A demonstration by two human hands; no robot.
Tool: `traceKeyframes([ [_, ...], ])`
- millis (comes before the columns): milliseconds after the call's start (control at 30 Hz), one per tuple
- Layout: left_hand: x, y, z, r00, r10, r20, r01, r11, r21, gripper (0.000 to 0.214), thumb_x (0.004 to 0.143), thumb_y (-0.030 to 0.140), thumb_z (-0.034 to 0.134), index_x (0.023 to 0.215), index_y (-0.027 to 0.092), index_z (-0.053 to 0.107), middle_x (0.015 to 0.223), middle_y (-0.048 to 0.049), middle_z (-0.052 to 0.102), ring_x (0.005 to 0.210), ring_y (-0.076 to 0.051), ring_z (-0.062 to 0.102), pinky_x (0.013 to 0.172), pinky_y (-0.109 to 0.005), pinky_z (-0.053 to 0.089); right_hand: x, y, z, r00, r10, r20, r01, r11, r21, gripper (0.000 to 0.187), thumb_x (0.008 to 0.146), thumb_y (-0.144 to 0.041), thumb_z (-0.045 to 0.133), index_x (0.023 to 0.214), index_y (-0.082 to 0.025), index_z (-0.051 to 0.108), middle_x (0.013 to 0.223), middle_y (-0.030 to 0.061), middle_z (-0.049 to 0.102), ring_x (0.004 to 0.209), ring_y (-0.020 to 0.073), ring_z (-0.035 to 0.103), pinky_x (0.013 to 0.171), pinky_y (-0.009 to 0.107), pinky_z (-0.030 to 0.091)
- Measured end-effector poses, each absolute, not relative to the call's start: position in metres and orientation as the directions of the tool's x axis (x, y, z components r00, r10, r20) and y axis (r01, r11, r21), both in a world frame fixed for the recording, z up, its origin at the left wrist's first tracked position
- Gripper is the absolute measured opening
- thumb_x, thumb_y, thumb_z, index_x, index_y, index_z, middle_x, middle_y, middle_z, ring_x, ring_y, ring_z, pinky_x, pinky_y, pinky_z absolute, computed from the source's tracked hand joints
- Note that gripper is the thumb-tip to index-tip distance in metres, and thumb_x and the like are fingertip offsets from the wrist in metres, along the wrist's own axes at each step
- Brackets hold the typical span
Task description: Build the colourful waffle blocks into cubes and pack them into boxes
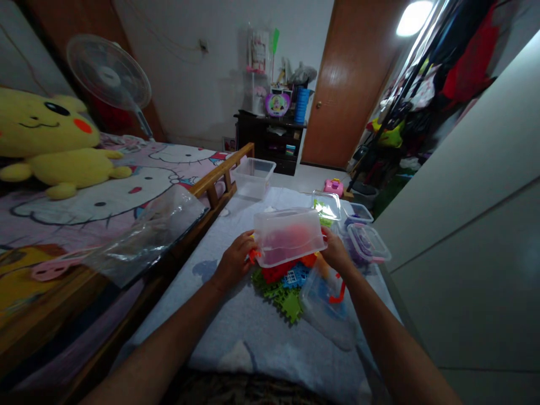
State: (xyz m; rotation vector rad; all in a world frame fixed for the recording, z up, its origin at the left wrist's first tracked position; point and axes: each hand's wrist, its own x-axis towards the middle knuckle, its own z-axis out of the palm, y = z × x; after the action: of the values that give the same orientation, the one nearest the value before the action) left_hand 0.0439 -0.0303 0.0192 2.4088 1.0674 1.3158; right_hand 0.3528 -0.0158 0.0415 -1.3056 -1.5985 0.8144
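A clear plastic box (289, 236) is tipped on its side above the bed, gripped at its two ends. At its left end my left hand (238, 256) is closed, with a small orange piece showing at the fingertips. My right hand (335, 250) is wrapped round the right end. Red shapes show blurred through the box wall. Below lie green interlocking pieces (276, 295), a blue window-like piece (295, 277) and red pieces. A clear lid (323, 309) rests on the sheet near my right forearm, with an orange-red handle (338, 292) on it.
Another clear box (253, 177) stands by the wooden rail (221, 174). Clear containers (367, 242) with purple contents sit at the right edge, beside a box with green pieces (325, 208). A plastic bag (147, 236) lies over the left rail. A white cabinet (476, 225) borders the right.
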Motion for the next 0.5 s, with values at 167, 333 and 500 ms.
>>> traceKeyframes([
  [167,0.043,-0.018,0.024,0.387,0.571,0.724,0.549,-0.773,0.317,0.014,0.094,0.021,0.048,0.100,0.020,0.061,0.106,-0.0097,0.065,0.129,-0.024,0.053,0.104,-0.041,0.050,0.351,-0.013,0.054,-0.006,0.943,0.333,0.539,0.283,-0.793,0.039,0.075,-0.025,0.060,0.113,-0.017,0.065,0.110,0.0111,0.073,0.092,0.0235,0.070,0.084,0.039,0.056],
  [333,0.043,-0.008,0.029,0.348,0.567,0.746,0.572,-0.759,0.310,0.014,0.092,0.018,0.049,0.099,0.021,0.060,0.109,-0.0077,0.065,0.128,-0.022,0.054,0.105,-0.040,0.049,0.352,-0.014,0.058,0.048,0.914,0.402,0.543,0.314,-0.779,0.043,0.080,-0.024,0.057,0.121,-0.016,0.061,0.119,0.0136,0.069,0.103,0.0245,0.067,0.089,0.041,0.055],
  [500,0.048,-0.014,0.030,0.239,0.681,0.692,0.593,-0.667,0.452,0.015,0.088,0.018,0.050,0.100,0.021,0.060,0.110,-0.0081,0.065,0.112,-0.021,0.061,0.098,-0.037,0.051,0.352,-0.016,0.064,0.076,0.931,0.358,0.489,0.278,-0.827,0.054,0.079,-0.024,0.059,0.132,-0.018,0.051,0.128,0.0151,0.063,0.099,0.0229,0.069,0.087,0.041,0.057],
])
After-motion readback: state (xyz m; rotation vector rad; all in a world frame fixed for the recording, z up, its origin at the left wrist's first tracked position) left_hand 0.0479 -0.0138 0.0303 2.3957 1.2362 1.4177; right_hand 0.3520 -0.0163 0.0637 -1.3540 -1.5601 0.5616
